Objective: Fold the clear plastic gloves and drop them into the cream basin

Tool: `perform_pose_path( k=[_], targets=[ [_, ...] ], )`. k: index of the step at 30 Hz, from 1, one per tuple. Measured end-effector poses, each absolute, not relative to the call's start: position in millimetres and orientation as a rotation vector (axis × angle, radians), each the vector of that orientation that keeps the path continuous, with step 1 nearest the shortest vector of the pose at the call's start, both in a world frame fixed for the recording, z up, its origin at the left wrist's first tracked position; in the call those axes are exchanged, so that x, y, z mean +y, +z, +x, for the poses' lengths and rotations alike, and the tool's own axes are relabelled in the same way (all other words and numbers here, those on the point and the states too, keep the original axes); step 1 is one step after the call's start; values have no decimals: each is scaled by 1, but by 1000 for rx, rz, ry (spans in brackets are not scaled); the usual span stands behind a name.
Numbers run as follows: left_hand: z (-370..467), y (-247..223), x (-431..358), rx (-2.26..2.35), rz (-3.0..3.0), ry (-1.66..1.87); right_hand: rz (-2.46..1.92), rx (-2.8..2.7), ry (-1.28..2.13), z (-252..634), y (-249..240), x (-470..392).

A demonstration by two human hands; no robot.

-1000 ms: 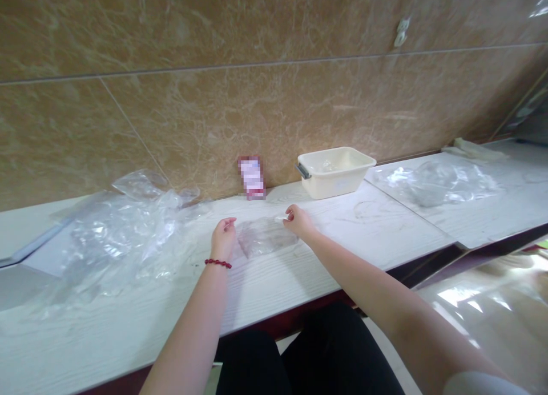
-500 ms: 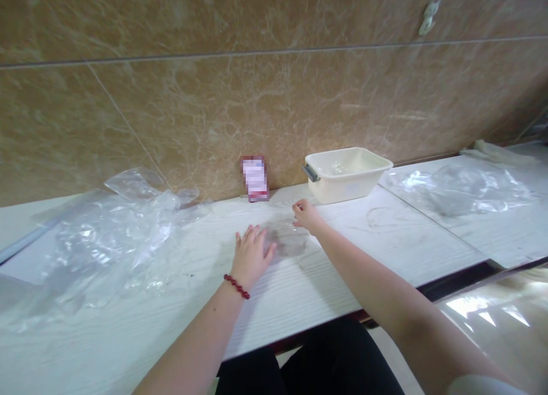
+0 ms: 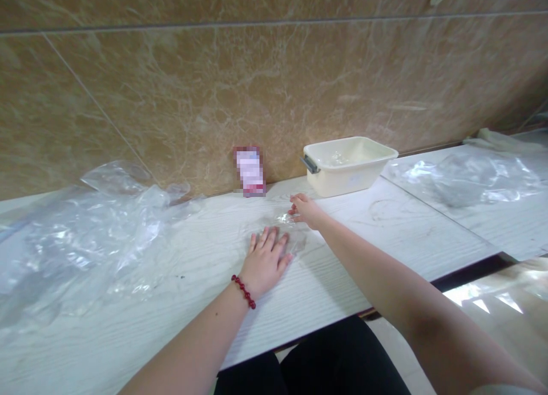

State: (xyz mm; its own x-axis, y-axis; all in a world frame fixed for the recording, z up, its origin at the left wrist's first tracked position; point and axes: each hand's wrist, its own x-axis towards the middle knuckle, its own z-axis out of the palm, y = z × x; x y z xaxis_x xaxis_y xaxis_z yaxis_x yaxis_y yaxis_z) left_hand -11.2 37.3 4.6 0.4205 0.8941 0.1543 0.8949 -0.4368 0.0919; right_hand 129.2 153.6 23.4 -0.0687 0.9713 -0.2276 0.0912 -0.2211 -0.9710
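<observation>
A small clear plastic bag (image 3: pixel 298 242) lies on the white wood-grain table (image 3: pixel 308 289), hard to see against it. My left hand (image 3: pixel 264 262), with a red bead bracelet (image 3: pixel 243 291) at the wrist, rests palm down on the bag with its fingers spread. Just beyond it, my right hand (image 3: pixel 309 211) has thumb and fingers pinched at the far edge of the bag, where the plastic is crinkled and shiny. The fingertips partly hide the grip. Behind my right hand stands a cream plastic tub (image 3: pixel 342 181) with a grey handle; some clear plastic shows inside.
Crumpled clear plastic bags (image 3: pixel 98 229) are heaped on the left of the table. Another clear plastic pile (image 3: pixel 466 178) lies at the right. A blurred-out card-like object (image 3: pixel 250 171) leans against the brown marble wall (image 3: pixel 192 98). The table's front edge is close to my legs.
My left hand has slid right, onto the bag and closer to my right hand. My right hand stays at the bag's far edge. The view has tilted slightly down.
</observation>
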Motion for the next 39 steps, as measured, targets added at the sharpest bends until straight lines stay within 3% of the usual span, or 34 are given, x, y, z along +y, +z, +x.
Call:
perform_pose_path(
  k=[7,19,26,39],
  targets=[
    [-11,5,38,-1644,-2698,-251,-1414,-1450,1221,127,8,157],
    [-10,5,40,-1671,-2725,-213,-1309,-2045,332,134,16,150],
    [-11,7,39,-1640,-2715,-249,-1280,-2363,446,100,22,104],
    [-15,7,45,-1645,-2674,-290,-1125,-2780,110,99,7,109]
  ],
)
